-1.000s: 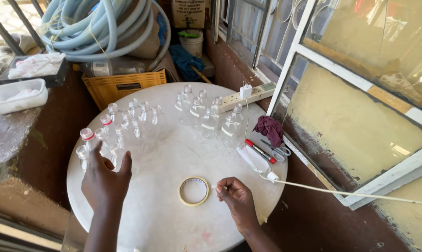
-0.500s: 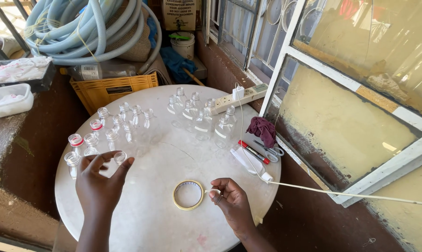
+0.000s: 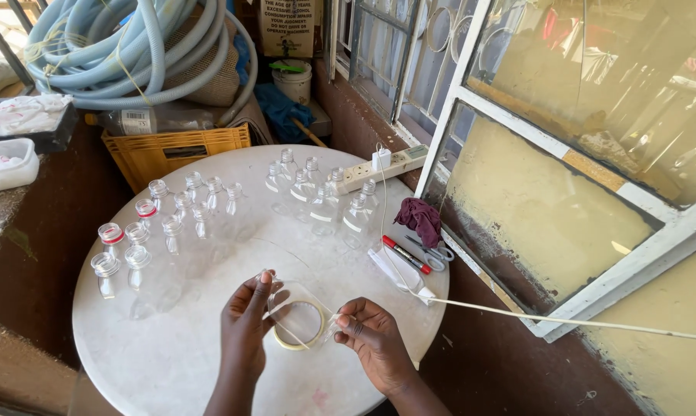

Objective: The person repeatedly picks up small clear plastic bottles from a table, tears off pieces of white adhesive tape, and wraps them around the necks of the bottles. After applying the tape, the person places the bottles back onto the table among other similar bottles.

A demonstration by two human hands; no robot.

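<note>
A round white table carries several small clear bottles on its left side and another group at the back. My left hand holds a small clear bottle on its side, just over a roll of clear tape near the table's front. My right hand pinches the tape's loose end at the roll's right side, stretched toward the bottle.
A red marker, scissors, a maroon cloth and a white power strip lie on the table's right side. A white cable runs off right. A yellow crate and coiled hoses stand behind.
My left hand left the bottles on the left and came to the tape roll with a bottle in it. My right hand took hold of the tape's end.
</note>
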